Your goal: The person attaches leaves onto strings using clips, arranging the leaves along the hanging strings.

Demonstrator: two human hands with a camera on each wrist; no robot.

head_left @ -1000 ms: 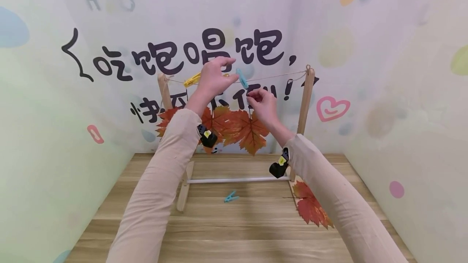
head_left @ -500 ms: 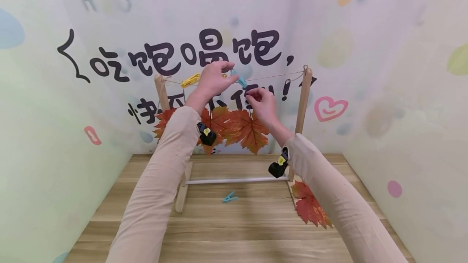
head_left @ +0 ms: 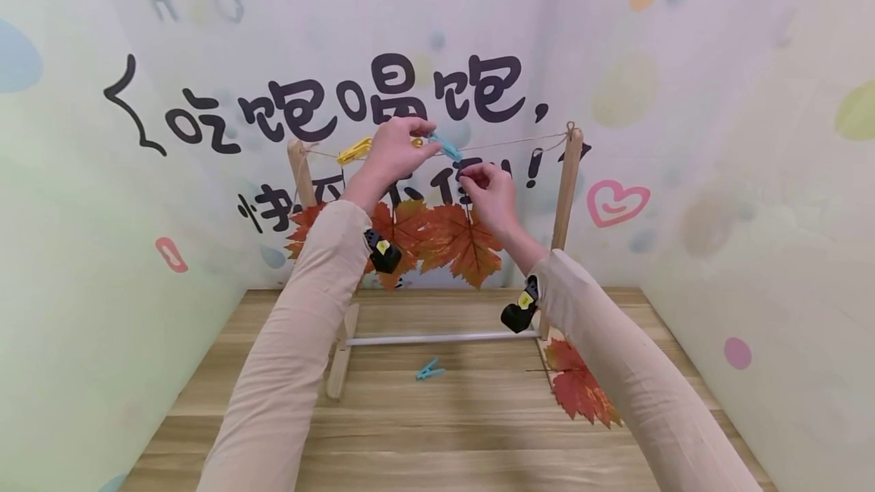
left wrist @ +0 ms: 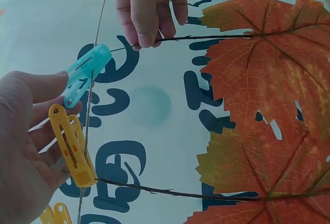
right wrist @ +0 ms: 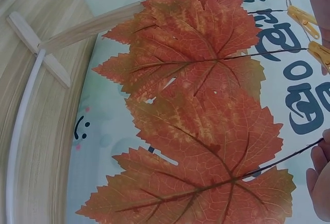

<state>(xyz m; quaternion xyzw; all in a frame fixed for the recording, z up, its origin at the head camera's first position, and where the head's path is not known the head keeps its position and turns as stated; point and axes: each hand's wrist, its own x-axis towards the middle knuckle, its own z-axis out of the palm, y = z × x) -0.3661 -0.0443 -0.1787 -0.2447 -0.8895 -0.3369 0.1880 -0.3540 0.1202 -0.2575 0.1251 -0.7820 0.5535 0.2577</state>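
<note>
My left hand (head_left: 399, 149) pinches a light blue clothespin (left wrist: 87, 74) between thumb and fingers, at the twine (left wrist: 99, 20). The clothespin's nose meets the thin end of a leaf stem (left wrist: 178, 38). My right hand (head_left: 494, 196) pinches that stem just below, and the orange maple leaf (head_left: 468, 245) hangs down from it. Beside the left fingers, a yellow clothespin (left wrist: 72, 149) grips the twine and the stem of a neighbouring maple leaf (right wrist: 191, 59). Another yellow clothespin (head_left: 355, 150) sits further left, partly behind the left hand in the head view.
Wooden posts (head_left: 569, 188) hold the twine at both ends, joined low down by a white rod (head_left: 444, 339). A spare blue clothespin (head_left: 430, 370) lies on the wooden table (head_left: 437, 431). A red maple leaf (head_left: 581, 386) lies at the right, partly under the right forearm. A printed backdrop stands behind.
The blue clothespin has tipped from steep to more slanted, its handle end swinging left and down. My left hand has sunk slightly with it. My right hand stays nearly still on the stem.
</note>
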